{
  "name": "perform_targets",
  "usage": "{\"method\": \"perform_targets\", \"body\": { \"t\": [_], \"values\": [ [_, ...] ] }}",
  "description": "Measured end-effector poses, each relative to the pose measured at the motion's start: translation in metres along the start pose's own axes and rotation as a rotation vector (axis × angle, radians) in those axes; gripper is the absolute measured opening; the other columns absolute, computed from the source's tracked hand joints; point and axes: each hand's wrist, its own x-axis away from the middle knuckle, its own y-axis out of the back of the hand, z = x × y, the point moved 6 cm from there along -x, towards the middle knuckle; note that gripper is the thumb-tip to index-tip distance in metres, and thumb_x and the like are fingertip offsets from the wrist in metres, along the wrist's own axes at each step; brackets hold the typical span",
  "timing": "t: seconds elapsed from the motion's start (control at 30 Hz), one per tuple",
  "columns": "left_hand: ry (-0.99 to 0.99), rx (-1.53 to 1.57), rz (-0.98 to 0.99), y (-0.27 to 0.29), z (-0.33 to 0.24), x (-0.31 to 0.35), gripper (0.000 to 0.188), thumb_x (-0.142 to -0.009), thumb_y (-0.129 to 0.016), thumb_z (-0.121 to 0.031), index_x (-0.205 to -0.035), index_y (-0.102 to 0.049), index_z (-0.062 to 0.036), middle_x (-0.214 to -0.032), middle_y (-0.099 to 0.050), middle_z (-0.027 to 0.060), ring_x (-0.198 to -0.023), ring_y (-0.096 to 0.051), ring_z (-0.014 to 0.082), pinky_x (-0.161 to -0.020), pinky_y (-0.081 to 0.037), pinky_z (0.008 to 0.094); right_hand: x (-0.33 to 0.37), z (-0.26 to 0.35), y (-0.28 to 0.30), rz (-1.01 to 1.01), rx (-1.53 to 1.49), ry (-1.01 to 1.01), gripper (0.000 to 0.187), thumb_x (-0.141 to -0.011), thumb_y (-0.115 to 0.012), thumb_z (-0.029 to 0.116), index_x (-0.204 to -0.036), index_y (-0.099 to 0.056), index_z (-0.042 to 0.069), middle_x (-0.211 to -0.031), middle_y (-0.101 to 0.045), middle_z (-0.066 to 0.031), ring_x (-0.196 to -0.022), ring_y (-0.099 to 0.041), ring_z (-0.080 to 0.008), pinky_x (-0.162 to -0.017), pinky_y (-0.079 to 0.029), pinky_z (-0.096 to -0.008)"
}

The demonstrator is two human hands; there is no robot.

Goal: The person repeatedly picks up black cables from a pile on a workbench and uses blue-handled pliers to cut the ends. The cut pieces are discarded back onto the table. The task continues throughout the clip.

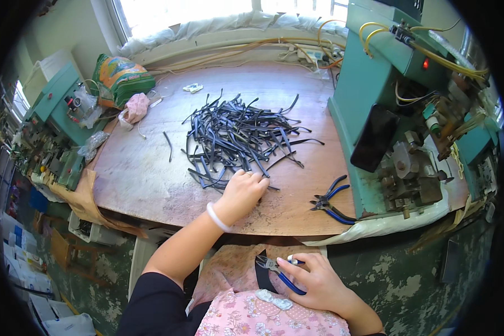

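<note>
A tangled heap of thin black eyeglass temples [235, 131] lies on the wooden tabletop, some with bent ends sticking out. At its near edge my left hand [242, 193], with a white bangle on the wrist, has its fingers curled down and closed on an eyeglass temple; the fingertips are partly hidden. Over my lap, my right hand [313, 280] grips blue-handled cutting pliers [285, 278], their jaws pointing up and left. A second pair of blue-handled pliers [330, 203] lies on the table to the right, its handles spread.
A green machine [369, 73] with a dark phone [375, 137] against it stands on the right. Another green machine [61, 106] is at the left. A colourful bag [123, 78] and pink cloth [134, 109] sit back left. One temple [168, 147] lies apart. Cables run along the window.
</note>
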Motion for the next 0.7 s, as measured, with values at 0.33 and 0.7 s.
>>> {"method": "perform_targets", "body": {
  "t": [0.33,0.7],
  "values": [
    [0.681,0.99,-0.18,0.073,0.012,0.056,0.015,-0.095,-0.067,-0.011,-0.106,-0.065,-0.0022,-0.087,-0.069,0.0022,-0.066,-0.055,0.0039,-0.055,-0.044,0.022,0.005,-0.051,-0.016,0.038,-0.695,-0.438,0.089,-0.084,-0.073,0.027,-0.156,-0.025,0.006,-0.127,-0.054,-0.0197,-0.11,-0.06,-0.0306,-0.096,-0.046,-0.0348],
    [0.723,1.978,0.054,0.048,-0.033,0.061,0.048,-0.109,-0.031,-0.044,-0.073,-0.038,-0.0133,-0.065,-0.037,-0.0043,-0.052,-0.026,0.0049,-0.045,-0.022,0.0213,-0.026,-0.011,0.007,-0.133,0.012,0.007,0.059,-0.075,-0.077,0.022,-0.132,-0.063,0.017,-0.112,-0.058,-0.0114,-0.091,-0.06,-0.0279,-0.083,-0.047,-0.0395]
  ]
}}
